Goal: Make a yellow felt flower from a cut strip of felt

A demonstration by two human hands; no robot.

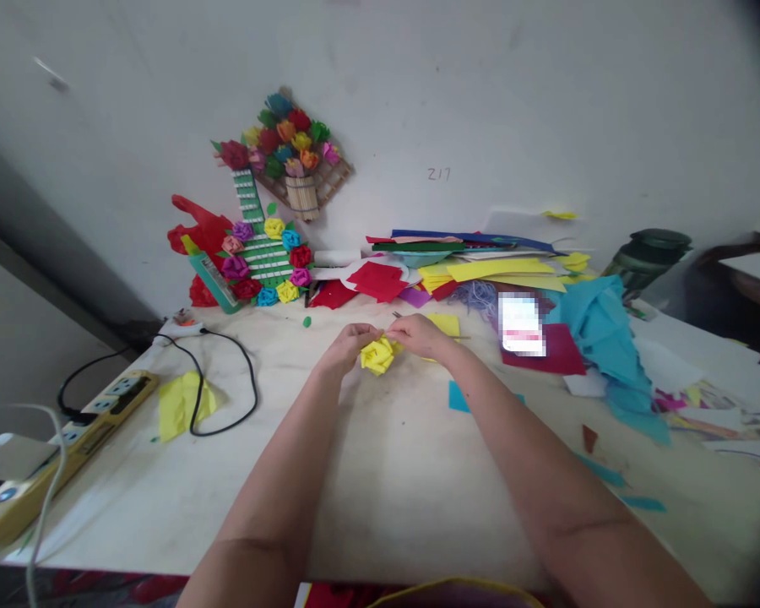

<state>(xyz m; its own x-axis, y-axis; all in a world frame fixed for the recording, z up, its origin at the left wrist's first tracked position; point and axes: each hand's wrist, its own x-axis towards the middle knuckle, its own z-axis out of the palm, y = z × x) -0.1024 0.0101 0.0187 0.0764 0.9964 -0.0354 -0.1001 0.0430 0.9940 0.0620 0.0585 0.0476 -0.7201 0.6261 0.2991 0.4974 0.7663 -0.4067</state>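
A yellow paper flower (378,356) hangs just above the middle of the table, petals facing me. My left hand (353,342) is closed on its upper left edge. At the flower's upper right, my right hand (418,335) pinches close to the same spot, its fingertips nearly meeting the left ones. Whether a separate small piece sits between the right fingertips is too small to tell. Behind the right hand lies a yellow paper square (444,326), partly covered by it. A blue paper piece (459,397) lies under the right forearm.
A green glue bottle (212,274) leans by a flower-decorated green craft piece (269,257). Stacked coloured paper (507,268) lies along the wall. At right are a phone (521,325) and crumpled blue paper (599,329); at left, a power strip (111,414) and black cable (253,380).
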